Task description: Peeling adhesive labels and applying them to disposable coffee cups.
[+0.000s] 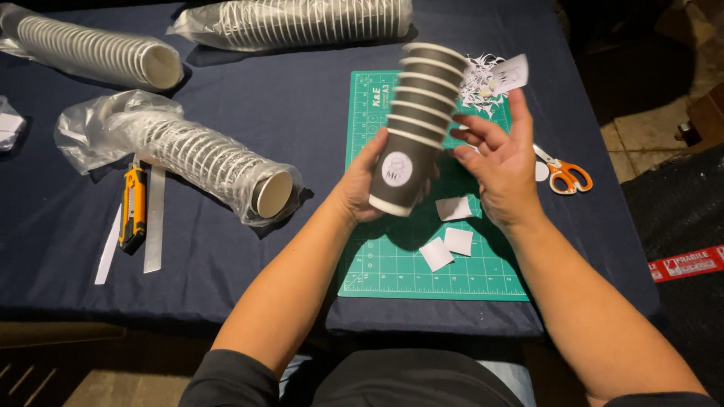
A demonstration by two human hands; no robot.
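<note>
My left hand [360, 183] grips the bottom cup of a stack of dark paper cups [416, 128] with white rims, tilted up and to the right above a green cutting mat [392, 264]. The lowest cup bears a round white sticker. My right hand [499, 164] hovers just right of the stack, fingers spread, palm toward the cups, holding nothing. Three small white paper squares [446, 240] lie on the mat beneath my hands.
Three plastic-wrapped sleeves of cups lie on the dark tablecloth: far left [90, 51], top centre [302, 21], and mid left [196, 154]. An orange utility knife [133, 207] and a metal ruler [154, 218] lie at left. Orange-handled scissors [562, 173] and paper scraps [483, 83] lie at right.
</note>
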